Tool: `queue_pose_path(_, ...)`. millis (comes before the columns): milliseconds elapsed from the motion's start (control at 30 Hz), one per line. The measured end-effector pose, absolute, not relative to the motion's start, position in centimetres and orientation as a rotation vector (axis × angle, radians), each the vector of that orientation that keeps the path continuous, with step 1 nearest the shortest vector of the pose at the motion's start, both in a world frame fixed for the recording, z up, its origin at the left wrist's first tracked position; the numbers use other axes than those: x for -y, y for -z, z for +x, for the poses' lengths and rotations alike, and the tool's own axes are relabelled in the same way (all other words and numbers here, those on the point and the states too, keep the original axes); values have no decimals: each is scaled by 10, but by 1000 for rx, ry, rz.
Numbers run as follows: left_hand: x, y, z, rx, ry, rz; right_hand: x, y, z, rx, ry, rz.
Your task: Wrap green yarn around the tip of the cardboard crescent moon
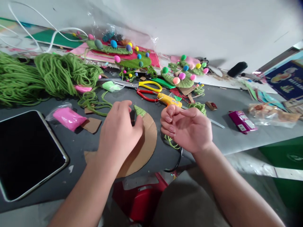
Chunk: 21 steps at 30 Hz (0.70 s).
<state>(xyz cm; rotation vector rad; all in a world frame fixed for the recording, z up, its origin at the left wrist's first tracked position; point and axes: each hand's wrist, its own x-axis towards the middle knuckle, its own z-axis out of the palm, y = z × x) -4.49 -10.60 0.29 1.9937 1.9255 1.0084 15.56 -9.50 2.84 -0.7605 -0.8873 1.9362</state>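
Observation:
A curved, crescent-like piece of brown cardboard (148, 135) lies before me, its upper tip wrapped in green yarn (140, 110). My left hand (119, 127) is bent over the cardboard near this tip, thumb against its face; the other fingertips are partly hidden. To the right, my right hand (186, 127) is turned palm up with its fingers curled closed. What those fingers pinch, if anything, is too small to make out. Loose loops of green yarn (172, 143) show just below them. A yellow hot glue gun (169, 100) lies just beyond, beside yellow- and red-handled scissors (149, 85).
Big green yarn bundles (61, 71) fill the back left, above a dark-screened tablet (28, 154) and a pink packet (68, 117). Green wrapped pieces with pom-poms (181, 77) line the wall. A purple packet (241, 121) lies right; a black cable (177, 162) hangs at the front edge.

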Motion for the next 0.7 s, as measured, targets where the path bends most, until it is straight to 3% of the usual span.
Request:
queue_pose_path(100,113,-17,-43,-1651,-1191,2114,94,-27,157,921,-1945,-788)
queue_pose_path(267,118,-27,-35,-1285,-1195,2120,95,-25,153,965,-1974,-861)
queue_pose_path(700,117,-15,-32,-1481,-1331,2102,101,-12,147,1213,-1759,-894)
